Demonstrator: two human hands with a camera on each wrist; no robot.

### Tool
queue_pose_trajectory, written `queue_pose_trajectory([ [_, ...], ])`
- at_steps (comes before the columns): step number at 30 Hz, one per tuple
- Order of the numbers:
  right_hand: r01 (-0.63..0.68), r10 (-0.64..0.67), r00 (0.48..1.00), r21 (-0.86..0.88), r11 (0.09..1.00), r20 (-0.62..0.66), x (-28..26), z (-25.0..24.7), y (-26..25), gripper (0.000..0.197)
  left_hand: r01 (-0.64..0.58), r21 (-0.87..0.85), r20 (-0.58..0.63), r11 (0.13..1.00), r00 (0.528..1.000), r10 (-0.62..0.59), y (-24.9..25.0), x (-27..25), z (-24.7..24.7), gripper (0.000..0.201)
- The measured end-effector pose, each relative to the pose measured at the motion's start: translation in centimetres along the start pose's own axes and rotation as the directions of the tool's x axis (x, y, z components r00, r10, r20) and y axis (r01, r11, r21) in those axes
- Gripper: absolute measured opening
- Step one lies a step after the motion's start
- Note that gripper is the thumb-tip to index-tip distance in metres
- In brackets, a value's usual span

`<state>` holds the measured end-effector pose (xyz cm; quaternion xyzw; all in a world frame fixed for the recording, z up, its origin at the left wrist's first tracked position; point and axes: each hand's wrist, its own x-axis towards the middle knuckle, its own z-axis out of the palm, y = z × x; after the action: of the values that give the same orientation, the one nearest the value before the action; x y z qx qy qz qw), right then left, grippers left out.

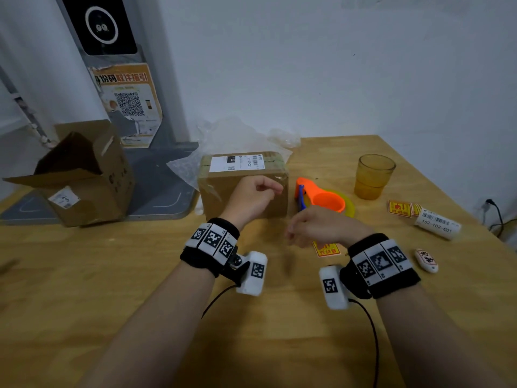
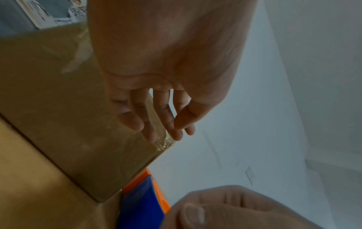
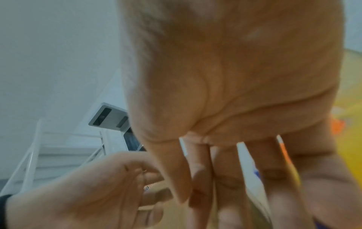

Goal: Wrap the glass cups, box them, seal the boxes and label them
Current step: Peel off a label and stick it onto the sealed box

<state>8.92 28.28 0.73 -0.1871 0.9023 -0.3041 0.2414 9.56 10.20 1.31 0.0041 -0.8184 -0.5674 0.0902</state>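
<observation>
A squat brown cardboard box point(image 1: 243, 186), glossy with clear tape along its edges and bearing a white printed label on top, sits on the wooden table point(image 1: 84, 303) before crinkled bubble wrap point(image 1: 223, 135), and an amber glass cup point(image 1: 373, 176) with straight ribbed walls stands unwrapped to its right beyond the orange tape dispenser point(image 1: 321, 198). The left hand point(image 1: 251, 197) hangs loose-fingered and empty against the box's front. The right hand point(image 1: 321, 228) hovers beside it, fingers slack, gripping nothing.

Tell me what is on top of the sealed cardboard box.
On the sealed box lies a white shipping label with barcodes, over tape strips. What the box holds cannot be seen; it is closed.
</observation>
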Motion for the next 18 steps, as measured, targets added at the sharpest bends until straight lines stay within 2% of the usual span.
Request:
queue_pose_trajectory([
  [3, -0.172, 0.167, 0.984, -0.087, 0.981, -0.058, -0.2, -0.9, 0.8, 0.020, 0.046, 0.016, 0.013, 0.999, 0.999, -0.046, -0.8, -0.9, -0.3, 0.033],
  [5, -0.307, 0.296, 0.951, -0.178, 0.935, -0.089, -0.5, -1.2, 1.6, 0.028, 0.086, 0.026, 0.046, 0.996, 0.995, -0.087, -1.3, -1.4, -0.1, 0.032],
  [7, -0.378, 0.365, 0.925, -0.183, 0.908, -0.101, -0.7, -1.6, 2.6, 0.039, 0.127, 0.040, 0.073, 0.991, 0.989, -0.129, -1.8, -1.8, 0.3, 0.032],
  [13, -0.422, 0.393, 0.903, -0.188, 0.887, -0.171, 0.4, -1.3, 4.4, 0.049, 0.167, 0.027, 0.127, 0.986, 0.977, -0.170, -2.7, -2.6, 1.6, 0.031],
  [18, -0.437, 0.408, 0.898, -0.230, 0.869, -0.163, 1.1, -1.0, 4.7, 0.044, 0.185, 0.016, 0.150, 0.983, 0.971, -0.186, -3.2, -2.5, 1.7, 0.032],
])
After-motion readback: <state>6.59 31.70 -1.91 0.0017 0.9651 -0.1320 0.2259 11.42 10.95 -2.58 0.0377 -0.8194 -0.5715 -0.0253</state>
